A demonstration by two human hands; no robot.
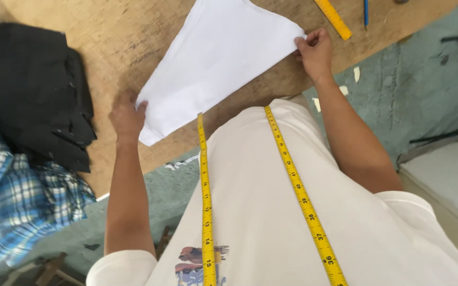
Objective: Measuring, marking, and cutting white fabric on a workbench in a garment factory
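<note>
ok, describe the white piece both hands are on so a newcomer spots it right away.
Start at the wooden table across the top of the view. In its middle lies a white fabric piece, pinched at its near corner by the left hand and at its far right edge by the right hand. It is the only plain white piece; the black cloth and blue plaid cloth lie left.

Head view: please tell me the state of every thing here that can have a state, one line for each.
White fabric: folded, flat on the table, gripped at two corners.
Left hand: grips the fabric's near corner.
Right hand: pinches the fabric's far corner.
Tape measure: unrolled, both ends hanging down the white shirt.
Black cloth: piled on the table, untouched.
Plaid cloth: crumpled, draped off the table edge.
Ruler: flat on the table.
Table: wooden, scuffed.
</note>
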